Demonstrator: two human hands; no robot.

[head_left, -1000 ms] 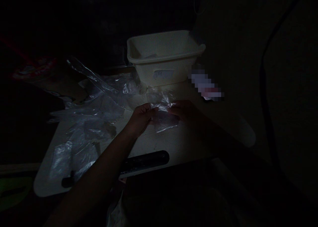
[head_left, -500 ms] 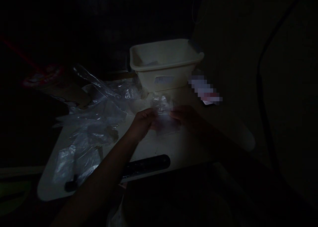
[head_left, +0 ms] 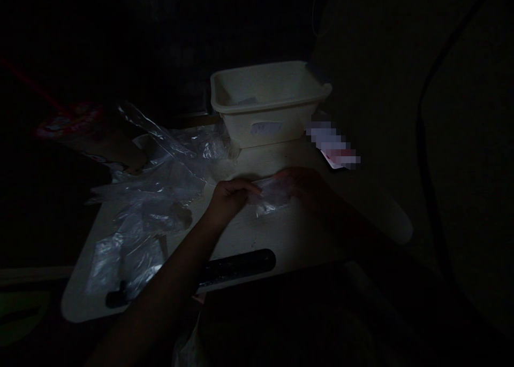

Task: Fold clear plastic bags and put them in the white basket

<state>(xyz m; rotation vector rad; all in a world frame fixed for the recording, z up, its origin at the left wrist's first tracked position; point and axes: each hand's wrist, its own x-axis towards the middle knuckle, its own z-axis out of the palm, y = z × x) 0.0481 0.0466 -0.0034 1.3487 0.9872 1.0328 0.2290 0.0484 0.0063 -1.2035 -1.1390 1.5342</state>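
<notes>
The scene is very dark. My left hand [head_left: 229, 196] and my right hand [head_left: 304, 188] both pinch a small clear plastic bag [head_left: 272, 197] low over the pale tabletop [head_left: 281, 238]. The left hand grips its left edge, the right hand its right edge. I cannot make out whether anything is inside the bag. Just behind the hands stands a cream plastic tub [head_left: 267, 102].
A heap of clear plastic bags [head_left: 148, 206] covers the left part of the table. A long black bar [head_left: 236, 264] lies along the near edge. A small card or packet [head_left: 335, 150] lies right of the tub. A dark cable [head_left: 423, 137] hangs at the right.
The bag was held up with its top standing above my fingers; now both hands have lowered it and it lies flatter near the tabletop.
</notes>
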